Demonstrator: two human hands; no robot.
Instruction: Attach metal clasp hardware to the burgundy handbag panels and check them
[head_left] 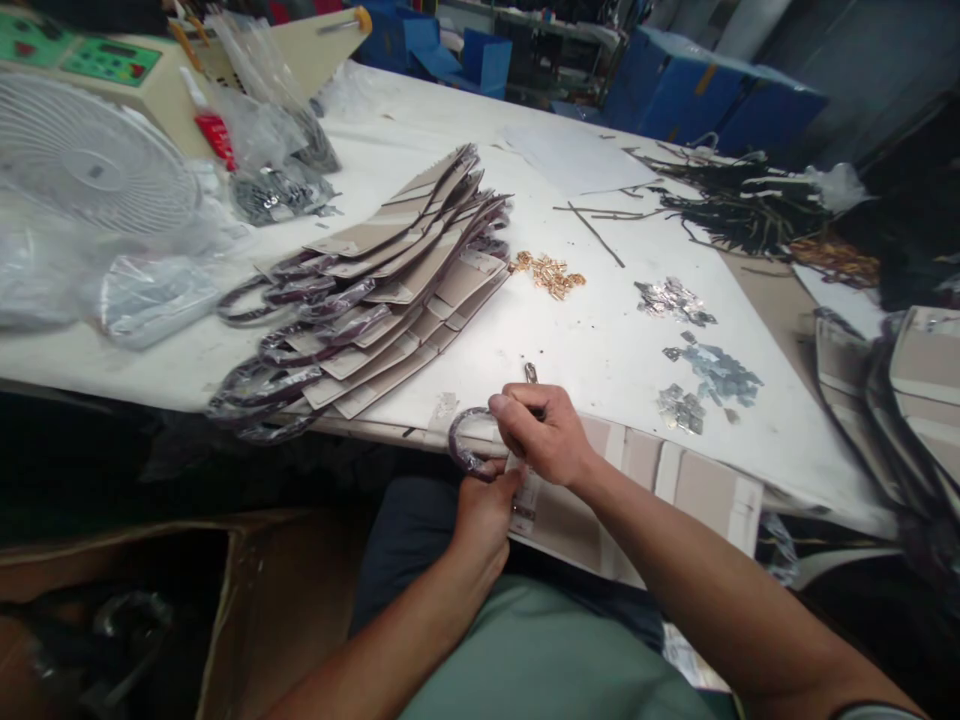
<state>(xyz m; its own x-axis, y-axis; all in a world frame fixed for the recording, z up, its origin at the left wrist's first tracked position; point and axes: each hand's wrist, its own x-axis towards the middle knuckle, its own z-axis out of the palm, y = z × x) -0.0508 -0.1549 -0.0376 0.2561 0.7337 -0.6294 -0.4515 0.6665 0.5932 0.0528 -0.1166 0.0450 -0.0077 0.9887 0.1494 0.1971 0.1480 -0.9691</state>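
Note:
A beige bag panel with pale strips lies over the table's front edge and my lap. A dark handle in clear film curves up from its left end. My left hand is closed on that end, thumb on top, near the base of the handle. Just above it, my right hand is closed around a slim tool. Only its metal end shows over the fist, so its kind is unclear. The tool's lower end is hidden behind my fingers.
Stacked bag panels with wrapped handles lie at left. Small gold fittings, silver plates and grey plates lie in piles. Dark strips lie behind, more panels at right. A fan stands left, above an open carton.

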